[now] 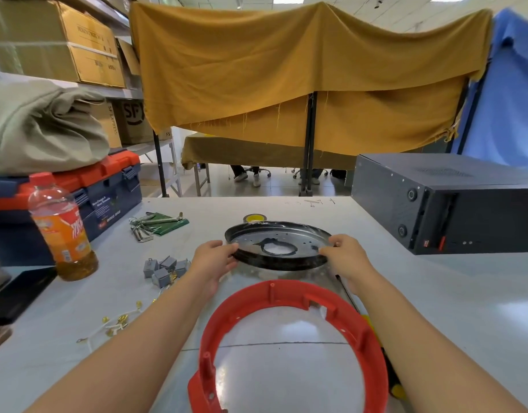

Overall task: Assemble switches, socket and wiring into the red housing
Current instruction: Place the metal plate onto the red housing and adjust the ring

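Note:
A red ring-shaped housing (pixel 289 296) lies on the white table (pixel 435 308) in front of me, between my forearms. Beyond it I hold a round dark metal plate (pixel 279 235) with a centre hole, tilted and raised slightly off the table. My left hand (pixel 213 257) grips its left rim and my right hand (pixel 346 254) grips its right rim. Several small grey switches (pixel 164 269) sit in a cluster left of my left hand. White wiring with gold terminals (pixel 116 323) lies loose further toward me on the left.
An orange drink bottle (pixel 61 228) stands at the left before a blue and red toolbox (pixel 101 189). Hex keys on a green pouch (pixel 155 223) lie behind the switches. A black case (pixel 447 201) fills the right. Yellow tape (pixel 254 217) sits behind the plate. A yellow-handled screwdriver (pixel 391 380) lies under my right forearm.

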{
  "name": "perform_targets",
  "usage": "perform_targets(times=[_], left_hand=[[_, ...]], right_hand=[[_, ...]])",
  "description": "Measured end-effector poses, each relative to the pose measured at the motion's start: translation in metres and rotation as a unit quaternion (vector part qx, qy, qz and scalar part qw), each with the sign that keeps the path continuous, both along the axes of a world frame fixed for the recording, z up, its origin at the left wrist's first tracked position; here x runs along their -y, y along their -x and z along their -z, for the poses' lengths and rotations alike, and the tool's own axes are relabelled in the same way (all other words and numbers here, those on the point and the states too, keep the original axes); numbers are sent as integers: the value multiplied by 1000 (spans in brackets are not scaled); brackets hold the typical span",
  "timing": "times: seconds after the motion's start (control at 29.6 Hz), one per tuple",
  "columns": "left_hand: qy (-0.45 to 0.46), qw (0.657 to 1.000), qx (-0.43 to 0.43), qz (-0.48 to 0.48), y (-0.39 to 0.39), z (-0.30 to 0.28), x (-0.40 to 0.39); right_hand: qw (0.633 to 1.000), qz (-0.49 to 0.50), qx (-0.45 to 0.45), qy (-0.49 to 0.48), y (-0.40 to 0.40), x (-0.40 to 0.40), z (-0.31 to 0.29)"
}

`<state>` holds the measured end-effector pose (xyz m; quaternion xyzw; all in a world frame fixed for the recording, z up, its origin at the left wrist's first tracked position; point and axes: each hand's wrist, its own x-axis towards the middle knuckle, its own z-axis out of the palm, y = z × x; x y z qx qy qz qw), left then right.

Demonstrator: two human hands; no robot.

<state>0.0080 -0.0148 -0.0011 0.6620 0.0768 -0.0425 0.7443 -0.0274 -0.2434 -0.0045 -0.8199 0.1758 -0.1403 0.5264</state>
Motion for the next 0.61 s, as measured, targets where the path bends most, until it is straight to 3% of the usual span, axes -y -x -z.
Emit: perform_targets(times=[0.24,0.41,0.51,0.61], left_hand=[[112,989,85,52,12,-31,-24],[68,978,147,133,22,-53,-46],[64,978,157,124,29,-63,-52],[-6,983,158,98,37,-70,-52]], right_hand=[[988,-2,83,-132,13,-7,-28],[980,-45,116,-158,22,-8,-49],[977,-55,138,-155,33,-13,-57],[970,-49,176,-163,45,-20,-63]])
